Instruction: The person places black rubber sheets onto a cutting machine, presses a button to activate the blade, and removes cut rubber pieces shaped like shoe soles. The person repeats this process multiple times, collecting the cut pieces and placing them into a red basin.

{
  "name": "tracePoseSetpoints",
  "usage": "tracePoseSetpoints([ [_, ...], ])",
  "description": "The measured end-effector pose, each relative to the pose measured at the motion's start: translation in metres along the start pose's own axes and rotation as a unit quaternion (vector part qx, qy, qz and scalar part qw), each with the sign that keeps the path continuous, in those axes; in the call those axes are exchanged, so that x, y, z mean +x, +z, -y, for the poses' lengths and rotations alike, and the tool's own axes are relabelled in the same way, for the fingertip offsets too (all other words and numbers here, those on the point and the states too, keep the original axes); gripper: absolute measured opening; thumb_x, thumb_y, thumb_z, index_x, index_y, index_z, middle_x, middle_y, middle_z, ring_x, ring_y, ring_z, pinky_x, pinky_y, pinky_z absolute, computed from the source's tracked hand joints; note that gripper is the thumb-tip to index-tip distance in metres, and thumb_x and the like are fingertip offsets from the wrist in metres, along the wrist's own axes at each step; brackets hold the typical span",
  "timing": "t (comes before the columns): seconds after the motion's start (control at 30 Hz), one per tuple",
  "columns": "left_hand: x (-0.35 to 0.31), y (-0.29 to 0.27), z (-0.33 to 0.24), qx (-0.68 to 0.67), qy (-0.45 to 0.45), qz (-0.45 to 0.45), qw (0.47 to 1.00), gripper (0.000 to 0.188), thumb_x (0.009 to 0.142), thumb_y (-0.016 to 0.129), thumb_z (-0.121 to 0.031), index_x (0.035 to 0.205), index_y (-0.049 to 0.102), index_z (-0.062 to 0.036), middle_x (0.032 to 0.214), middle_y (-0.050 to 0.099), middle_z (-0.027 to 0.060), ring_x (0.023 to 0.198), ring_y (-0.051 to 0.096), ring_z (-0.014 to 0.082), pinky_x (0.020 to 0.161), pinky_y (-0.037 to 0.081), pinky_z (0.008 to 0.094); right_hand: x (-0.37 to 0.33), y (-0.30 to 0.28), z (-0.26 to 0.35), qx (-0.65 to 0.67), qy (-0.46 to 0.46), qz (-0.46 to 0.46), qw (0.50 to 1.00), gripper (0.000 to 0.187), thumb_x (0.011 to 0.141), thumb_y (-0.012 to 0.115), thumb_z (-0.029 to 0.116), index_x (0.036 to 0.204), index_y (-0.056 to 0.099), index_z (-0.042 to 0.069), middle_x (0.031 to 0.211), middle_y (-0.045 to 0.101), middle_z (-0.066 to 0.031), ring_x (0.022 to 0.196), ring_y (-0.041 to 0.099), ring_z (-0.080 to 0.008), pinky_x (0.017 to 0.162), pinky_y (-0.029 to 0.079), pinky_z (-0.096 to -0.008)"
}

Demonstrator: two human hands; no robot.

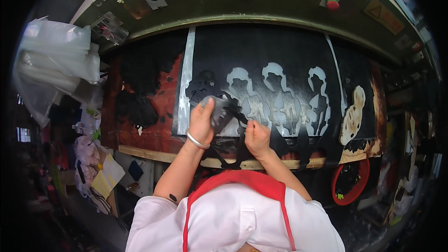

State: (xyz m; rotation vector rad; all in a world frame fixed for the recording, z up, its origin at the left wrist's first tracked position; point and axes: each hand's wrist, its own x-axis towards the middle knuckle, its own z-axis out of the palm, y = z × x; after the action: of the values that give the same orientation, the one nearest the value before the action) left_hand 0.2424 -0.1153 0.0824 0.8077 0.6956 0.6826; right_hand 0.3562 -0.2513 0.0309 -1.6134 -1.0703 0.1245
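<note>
Left hand: fingers clamped on dark, flat cut piece. Right hand: fingers curled together on black strip, between both hands. Black sheet with shaped cutouts: beyond fingers. Red basin: right of right fingers, nearer body; contains black scraps, yellow-green bits. Translucent plastic bags: well left of left fingers; contents indistinct.
</note>
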Motion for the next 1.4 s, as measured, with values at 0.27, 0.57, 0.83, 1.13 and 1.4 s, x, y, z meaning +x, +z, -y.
tracePoseSetpoints([
  [0.27, 0.016, -0.023, -0.155, 0.023, 0.333, -0.188, 0.924, 0.025, 0.100, 0.056, -0.028, 0.098, 0.059, -0.0038, 0.087, 0.064, 0.0054, 0.073, 0.061, 0.0138, 0.066, 0.052, 0.0275, -0.008, -0.006, -0.012, -0.008, 0.080, -0.026, 0.996, 0.024, 0.092, 0.055, 0.006, 0.069, 0.051, 0.002, 0.056, 0.051, -0.0188, 0.050, 0.053, -0.0392, 0.046, 0.039, -0.0448],
  [0.57, -0.042, -0.055, -0.316, 0.167, 0.421, -0.158, 0.877, 0.024, 0.098, 0.060, -0.026, 0.090, 0.058, -0.0039, 0.073, 0.061, 0.0032, 0.054, 0.054, 0.0087, 0.050, 0.047, 0.0239, -0.001, -0.013, -0.024, -0.012, 0.087, 0.060, 0.994, 0.043, 0.103, 0.045, 0.022, 0.064, 0.046, 0.003, 0.051, 0.045, -0.0024, 0.046, 0.044, -0.0109, 0.044, 0.033, -0.0308],
  [0.83, -0.076, -0.097, -0.396, 0.266, 0.449, -0.110, 0.846, 0.035, 0.096, 0.062, -0.034, 0.101, 0.064, 0.0010, 0.078, 0.061, 0.0014, 0.060, 0.057, 0.0058, 0.055, 0.051, 0.0208, 0.008, -0.023, -0.019, 0.115, 0.182, 0.105, 0.971, 0.043, 0.103, 0.048, 0.025, 0.064, 0.042, 0.006, 0.053, 0.042, 0.0010, 0.047, 0.038, -0.0083, 0.045, 0.031, -0.0282],
  [1.13, -0.026, -0.198, -0.386, 0.319, 0.445, -0.284, 0.787, 0.024, 0.086, 0.076, -0.024, 0.095, 0.067, -0.0035, 0.075, 0.063, -0.0018, 0.059, 0.054, 0.0056, 0.055, 0.047, 0.0215, 0.017, -0.080, -0.010, -0.001, 0.198, 0.143, 0.970, 0.034, 0.088, 0.070, 0.015, 0.067, 0.046, 0.006, 0.058, 0.044, 0.0041, 0.054, 0.038, -0.0037, 0.049, 0.030, -0.0226],
  [1.4, 0.016, -0.238, -0.305, 0.555, 0.534, -0.334, 0.544, 0.023, 0.085, 0.071, -0.018, 0.100, 0.067, -0.0009, 0.088, 0.068, 0.0152, 0.081, 0.067, 0.0252, 0.073, 0.053, 0.0338, 0.020, -0.100, -0.011, 0.014, 0.259, 0.096, 0.961, 0.036, 0.095, 0.065, 0.014, 0.066, 0.043, 0.007, 0.055, 0.045, 0.0047, 0.048, 0.038, -0.0023, 0.045, 0.027, -0.0204],
])
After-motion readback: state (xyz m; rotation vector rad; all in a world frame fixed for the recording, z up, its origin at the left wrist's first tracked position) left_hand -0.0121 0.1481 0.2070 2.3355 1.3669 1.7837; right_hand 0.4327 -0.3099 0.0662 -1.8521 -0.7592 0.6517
